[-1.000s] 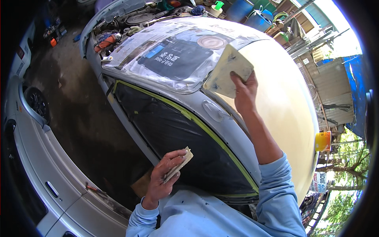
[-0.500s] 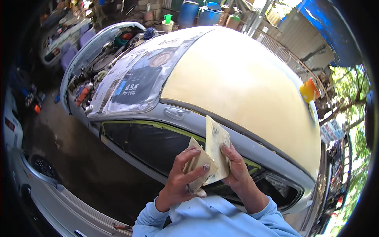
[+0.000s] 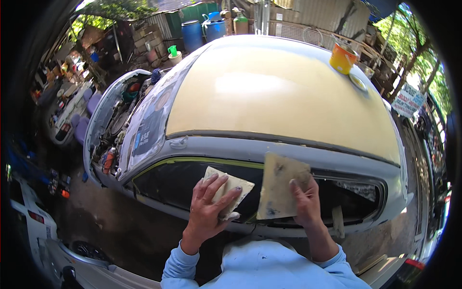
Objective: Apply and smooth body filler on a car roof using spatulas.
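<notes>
My left hand (image 3: 209, 207) grips a small cream putty spreader (image 3: 230, 185), raised in front of the dark masked side window (image 3: 178, 180). Just to its right, my right hand (image 3: 305, 202) holds a larger cream putty board (image 3: 281, 180) with grey smears, thumb on its face. The two pieces are apart, over the near side of the grey car body (image 3: 231, 146). The car's roof (image 3: 269, 98) is pale cream, with a paper-masked windscreen (image 3: 144, 130) at its left.
A yellow-orange bucket (image 3: 342, 59) sits on the roof's far right beside a yellow-rimmed lid (image 3: 357, 82). An open engine bay (image 3: 115, 120) is at left. Another vehicle (image 3: 33, 212) stands lower left. Blue drums (image 3: 192, 36) line the back.
My view has swung toward the whole roof. The right hand's board came down from the windscreen to meet the spreader half a second ago; now the two are drawn apart side by side.
</notes>
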Motion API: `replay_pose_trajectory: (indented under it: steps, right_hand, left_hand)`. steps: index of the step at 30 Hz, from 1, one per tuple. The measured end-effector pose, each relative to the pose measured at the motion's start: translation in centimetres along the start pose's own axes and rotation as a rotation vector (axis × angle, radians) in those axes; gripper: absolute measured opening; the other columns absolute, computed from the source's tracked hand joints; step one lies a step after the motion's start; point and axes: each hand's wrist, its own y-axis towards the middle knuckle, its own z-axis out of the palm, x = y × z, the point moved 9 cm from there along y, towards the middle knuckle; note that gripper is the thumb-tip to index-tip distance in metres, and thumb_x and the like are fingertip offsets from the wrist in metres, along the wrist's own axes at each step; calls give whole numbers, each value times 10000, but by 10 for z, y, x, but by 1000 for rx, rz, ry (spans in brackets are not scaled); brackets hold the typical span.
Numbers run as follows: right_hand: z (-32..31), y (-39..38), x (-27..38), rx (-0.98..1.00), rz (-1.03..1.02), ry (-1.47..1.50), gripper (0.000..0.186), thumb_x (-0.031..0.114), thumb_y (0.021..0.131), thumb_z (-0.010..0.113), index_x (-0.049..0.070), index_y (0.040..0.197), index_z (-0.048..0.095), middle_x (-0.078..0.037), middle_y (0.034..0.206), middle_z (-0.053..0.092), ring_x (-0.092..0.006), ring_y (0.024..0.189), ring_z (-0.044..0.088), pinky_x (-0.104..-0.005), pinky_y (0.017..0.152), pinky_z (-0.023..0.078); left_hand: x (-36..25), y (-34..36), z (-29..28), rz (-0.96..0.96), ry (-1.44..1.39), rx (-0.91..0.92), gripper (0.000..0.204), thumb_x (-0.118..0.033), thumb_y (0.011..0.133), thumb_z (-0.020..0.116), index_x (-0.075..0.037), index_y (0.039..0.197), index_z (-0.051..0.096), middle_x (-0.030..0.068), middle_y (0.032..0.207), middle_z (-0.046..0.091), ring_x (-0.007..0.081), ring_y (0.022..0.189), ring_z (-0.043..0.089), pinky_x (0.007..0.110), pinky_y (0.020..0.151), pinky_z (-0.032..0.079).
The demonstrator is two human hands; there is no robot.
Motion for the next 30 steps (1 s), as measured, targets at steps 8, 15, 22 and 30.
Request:
replay_pose_trajectory:
  steps: [8,15,22,30]
  right_hand:
    - [-61,-39,27,-268,-249,-275,225,92,1049,560,-27,1238,586,-75,1113,692,-118,1007,622,-281,911,494]
    - [-120,-71,50,-470,-359,-50,231,87,1038,579,-4,1250,584,-80,1157,688,-129,1038,635,-298,901,520]
    - [-113,-74,4,-332,58,439,297,128,1045,553,33,1321,501,-111,1215,656,-219,1067,695,-389,899,597]
    - [-131,-82,46,-383,-244,345,299,138,1031,596,31,1303,535,-113,1172,682,-180,1040,688,-365,891,590]
  left_hand:
    - [-113,15,70,216,118,320,657,-338,715,851,-295,1337,643,78,1361,589,333,1255,558,669,1048,348]
    - [-135,16,88,280,-289,305,754,-273,711,877,-258,1410,596,110,1414,549,354,1323,512,585,1096,367]
    - [-156,30,89,427,-227,147,697,-514,724,843,-200,1321,668,154,1440,532,420,1333,491,598,1097,369]
    - [-113,77,78,420,-46,315,715,-312,683,878,-257,1357,646,118,1420,555,379,1281,528,606,1091,352]
